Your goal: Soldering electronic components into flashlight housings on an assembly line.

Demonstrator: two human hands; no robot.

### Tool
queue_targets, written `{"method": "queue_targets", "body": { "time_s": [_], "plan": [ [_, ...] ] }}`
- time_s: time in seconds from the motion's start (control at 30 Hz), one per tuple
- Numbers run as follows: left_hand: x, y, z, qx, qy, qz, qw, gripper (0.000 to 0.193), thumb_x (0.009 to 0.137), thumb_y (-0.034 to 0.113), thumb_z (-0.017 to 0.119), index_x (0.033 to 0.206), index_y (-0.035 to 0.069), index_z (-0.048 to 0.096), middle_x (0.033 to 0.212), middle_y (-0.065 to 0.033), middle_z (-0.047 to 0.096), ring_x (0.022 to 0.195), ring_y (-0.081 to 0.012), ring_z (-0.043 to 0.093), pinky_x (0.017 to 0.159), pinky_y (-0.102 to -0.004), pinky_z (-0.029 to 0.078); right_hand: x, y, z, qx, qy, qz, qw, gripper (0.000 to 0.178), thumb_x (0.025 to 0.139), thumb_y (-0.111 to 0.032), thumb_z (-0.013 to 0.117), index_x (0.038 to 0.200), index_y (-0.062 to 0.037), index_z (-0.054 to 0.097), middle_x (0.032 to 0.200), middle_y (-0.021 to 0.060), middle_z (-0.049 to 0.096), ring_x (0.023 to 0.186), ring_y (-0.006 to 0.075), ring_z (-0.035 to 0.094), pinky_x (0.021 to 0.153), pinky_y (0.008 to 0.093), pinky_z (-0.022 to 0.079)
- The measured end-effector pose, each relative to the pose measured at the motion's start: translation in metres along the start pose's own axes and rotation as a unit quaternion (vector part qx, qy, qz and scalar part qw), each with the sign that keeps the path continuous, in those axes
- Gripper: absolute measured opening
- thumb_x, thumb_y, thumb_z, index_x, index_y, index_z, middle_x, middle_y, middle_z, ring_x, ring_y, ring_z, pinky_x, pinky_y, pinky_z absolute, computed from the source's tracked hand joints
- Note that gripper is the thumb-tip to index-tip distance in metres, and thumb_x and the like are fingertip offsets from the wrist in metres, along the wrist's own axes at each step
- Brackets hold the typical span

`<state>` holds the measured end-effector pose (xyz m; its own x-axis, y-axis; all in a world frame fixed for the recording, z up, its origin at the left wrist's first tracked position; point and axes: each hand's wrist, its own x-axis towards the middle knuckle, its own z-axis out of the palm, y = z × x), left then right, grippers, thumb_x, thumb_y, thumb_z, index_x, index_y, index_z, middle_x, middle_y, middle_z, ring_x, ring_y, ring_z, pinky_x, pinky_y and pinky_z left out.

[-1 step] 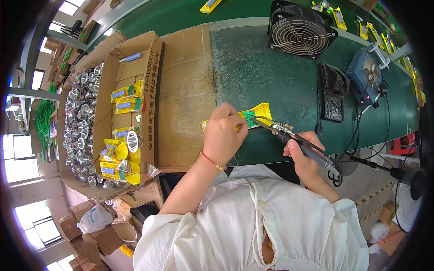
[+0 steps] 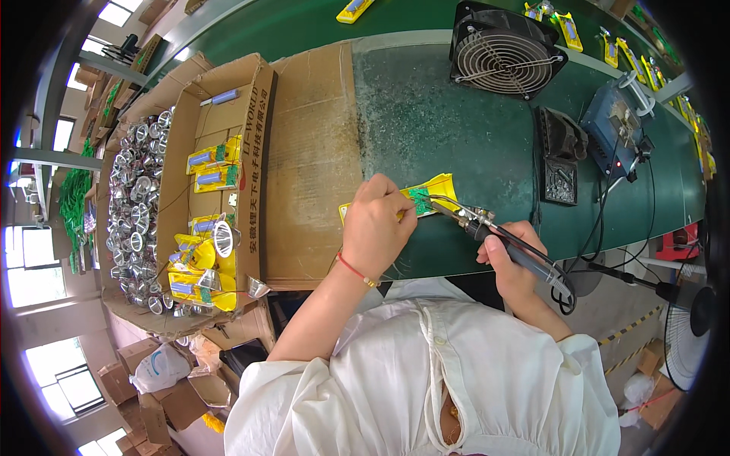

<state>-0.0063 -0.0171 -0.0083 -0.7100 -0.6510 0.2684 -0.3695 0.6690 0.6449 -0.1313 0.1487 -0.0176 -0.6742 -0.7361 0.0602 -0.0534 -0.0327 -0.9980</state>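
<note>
One yellow casing (image 2: 447,189) is lying near the front edge of the worktop (image 2: 456,144).
Nearest, the right hand (image 2: 508,272) is wrapping snugly around a soldering iron (image 2: 532,266), apparently angling its tip toward the green circuit board (image 2: 419,200) in the casing; whether they are touching is too fine to tell. Bent fingers of the left hand (image 2: 378,226) are covering the casing's middle, probably bracing it, though what they are pinching is hidden. Leftward, a carton (image 2: 255,201) is holding similar casings (image 2: 216,179), likely for easy reach; beyond, a fan (image 2: 511,61) is standing, perhaps for fumes.
</note>
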Motion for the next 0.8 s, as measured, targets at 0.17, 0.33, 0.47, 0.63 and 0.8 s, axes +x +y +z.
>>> {"method": "queue_targets", "body": {
  "time_s": [0.17, 0.33, 0.47, 0.63, 0.8],
  "plan": [
    [-0.003, 0.002, 0.001, 0.004, -0.005, 0.002, 1.0, 0.006, 0.065, 0.003, 0.066, 0.07, 0.001, 0.065, 0.075, -0.0086, 0.054, 0.068, -0.0228, 0.056, 0.061, -0.0321, 0.046, -0.004, 0.006, -0.01, 0.014, 0.047, -0.035, 0.998, 0.016, 0.083, -0.01, 0.058, 0.087, 0.0013, 0.047, 0.065, 0.0103, 0.057, 0.051, 0.013, 0.056, 0.047, 0.0224, 0.046],
    [0.001, -0.005, 0.001, -0.006, -0.026, -0.024, 0.999, 0.005, 0.066, 0.003, 0.066, 0.07, 0.001, 0.065, 0.074, -0.0111, 0.055, 0.068, -0.0237, 0.057, 0.061, -0.0303, 0.047, 0.002, 0.008, -0.006, 0.084, 0.083, -0.002, 0.993, 0.019, 0.086, -0.013, 0.056, 0.093, 0.0015, 0.046, 0.073, 0.0107, 0.059, 0.06, 0.012, 0.057, 0.049, 0.0223, 0.046],
    [0.01, 0.005, -0.002, -0.005, -0.011, 0.027, 1.0, 0.006, 0.065, 0.001, 0.065, 0.071, 0.0, 0.062, 0.075, -0.0124, 0.052, 0.068, -0.0261, 0.055, 0.058, -0.0325, 0.044, 0.005, -0.002, 0.022, 0.123, 0.081, 0.007, 0.989, 0.022, 0.088, -0.011, 0.052, 0.104, 0.0017, 0.045, 0.086, 0.0113, 0.06, 0.074, 0.0136, 0.057, 0.063, 0.0236, 0.048],
    [0.001, -0.002, 0.001, 0.015, -0.026, 0.003, 1.0, 0.008, 0.064, 0.0, 0.067, 0.071, 0.002, 0.063, 0.079, -0.0093, 0.053, 0.071, -0.0247, 0.055, 0.06, -0.0324, 0.046, 0.029, 0.016, 0.007, -0.034, 0.046, -0.183, 0.981, 0.021, 0.08, -0.001, 0.058, 0.1, 0.0033, 0.051, 0.092, 0.0156, 0.057, 0.08, 0.0202, 0.057, 0.073, 0.0279, 0.046],
    [-0.003, 0.001, 0.0, -0.01, -0.019, 0.015, 1.0, 0.009, 0.065, -0.002, 0.065, 0.071, 0.002, 0.06, 0.08, -0.0091, 0.051, 0.073, -0.0268, 0.052, 0.063, -0.0351, 0.045, 0.036, 0.008, 0.005, -0.045, -0.009, -0.208, 0.977, 0.025, 0.082, -0.004, 0.059, 0.104, 0.0023, 0.049, 0.1, 0.0174, 0.053, 0.083, 0.0185, 0.057, 0.072, 0.0274, 0.047]
  ]
}}
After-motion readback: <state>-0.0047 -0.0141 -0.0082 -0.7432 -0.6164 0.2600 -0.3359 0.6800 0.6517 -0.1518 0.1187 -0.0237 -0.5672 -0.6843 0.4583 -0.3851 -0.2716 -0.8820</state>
